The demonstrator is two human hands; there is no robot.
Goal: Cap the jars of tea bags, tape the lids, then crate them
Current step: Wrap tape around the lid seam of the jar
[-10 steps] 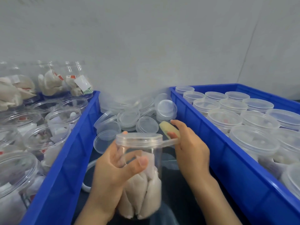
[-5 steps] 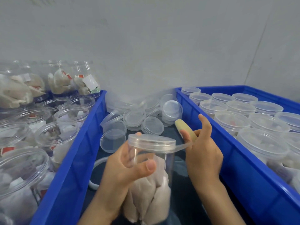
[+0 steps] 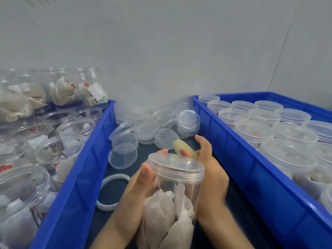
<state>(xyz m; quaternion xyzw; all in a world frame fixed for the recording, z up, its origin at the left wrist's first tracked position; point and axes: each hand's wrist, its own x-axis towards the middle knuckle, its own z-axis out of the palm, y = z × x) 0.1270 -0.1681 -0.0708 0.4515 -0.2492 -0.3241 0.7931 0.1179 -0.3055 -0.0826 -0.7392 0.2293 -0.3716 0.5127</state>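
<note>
Since the earlier frame the right hand has closed in against the jar, where before it was drawing a strip of tape out to the side. Its palm now wraps the jar's right side, the fingers curled round the lid's far rim, and a yellowish tape piece juts up between those fingers. The left hand grips the jar's left side, thumb on the wall just under the lid. Tea bags fill the jar's lower part. On the dark table just left of the hands lies a white ring, with loose clear lids heaped behind it. A blue crate to the right holds capped jars; another blue crate to the left holds open, uncapped jars of tea bags.
</note>
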